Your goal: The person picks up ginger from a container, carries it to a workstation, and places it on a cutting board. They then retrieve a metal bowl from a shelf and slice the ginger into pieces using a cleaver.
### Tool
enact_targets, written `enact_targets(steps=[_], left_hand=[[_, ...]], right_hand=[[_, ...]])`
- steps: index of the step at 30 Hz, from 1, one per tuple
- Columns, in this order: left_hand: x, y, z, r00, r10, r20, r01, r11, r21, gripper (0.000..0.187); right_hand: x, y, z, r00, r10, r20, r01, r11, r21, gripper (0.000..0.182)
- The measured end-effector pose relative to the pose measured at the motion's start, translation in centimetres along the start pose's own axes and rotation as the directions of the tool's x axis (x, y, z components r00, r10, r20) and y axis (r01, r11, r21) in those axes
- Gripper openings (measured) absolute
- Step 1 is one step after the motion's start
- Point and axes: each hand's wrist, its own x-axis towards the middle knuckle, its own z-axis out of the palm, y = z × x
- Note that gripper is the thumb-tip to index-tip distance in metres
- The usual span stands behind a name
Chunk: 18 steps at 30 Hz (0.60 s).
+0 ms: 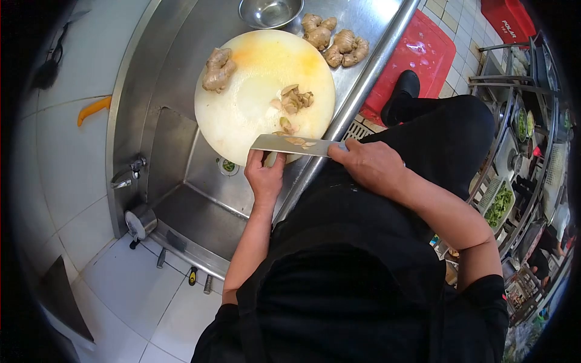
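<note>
My right hand (pixel 375 166) grips the handle of a cleaver (pixel 281 144), its broad blade lying across the near edge of a round cutting board (pixel 230 127). Thin brown peelings stick to the blade. Just below it, my left hand (pixel 265 181) is closed, thumb and fingers around a pale piece of ginger (pixel 269 160) mostly hidden by the blade. A small pile of ginger peelings (pixel 295 99) and a small ginger piece (pixel 287 125) lie on the board beyond the cleaver. An unpeeled ginger root (pixel 218 70) rests at the board's far left.
Behind the board are a metal bowl (pixel 270 13) and more ginger roots (pixel 345 48) on the steel counter. A sink basin (pixel 203 202) with a tap (pixel 124 179) lies left of my left hand. A red stool (pixel 417 51) and shelves (pixel 508 163) stand right.
</note>
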Motion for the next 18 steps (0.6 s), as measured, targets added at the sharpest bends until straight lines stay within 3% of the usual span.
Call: enact_targets(steps=[3,7,11,13,15,18], left_hand=[[0.0,-0.4,0.0,1.000,-0.007,0.023,0.007,1.000,0.012,0.035],[-0.1,-1.7,0.4,0.999,-0.026,0.031,0.028,0.996,-0.083,0.036],[-0.1,-1.3,0.2,0.996,-0.010,0.084,0.018,0.995,-0.101,0.036],[-0.2,-1.5,0.4,0.999,-0.030,0.039,0.039,0.970,-0.242,0.034],[-0.2,-1.5,0.3,0.999,-0.020,0.049,0.031,0.971,-0.238,0.035],[-0.2,-1.7,0.2,0.998,-0.010,0.064,0.024,0.973,-0.228,0.035]], right_hand=[[0.7,0.2,0.9,0.993,-0.059,-0.107,0.060,0.998,0.010,0.026],[2.1,0.4,1.4,0.997,-0.022,-0.070,0.026,0.999,0.045,0.024],[2.9,1.1,1.4,0.996,-0.041,-0.073,0.055,0.977,0.207,0.022],[3.2,1.2,1.2,0.997,-0.045,-0.068,0.061,0.966,0.252,0.022],[3.7,0.8,0.7,1.000,0.003,0.027,-0.011,0.961,0.276,0.023],[4.7,1.0,1.7,1.000,-0.023,-0.015,0.027,0.931,0.364,0.024]])
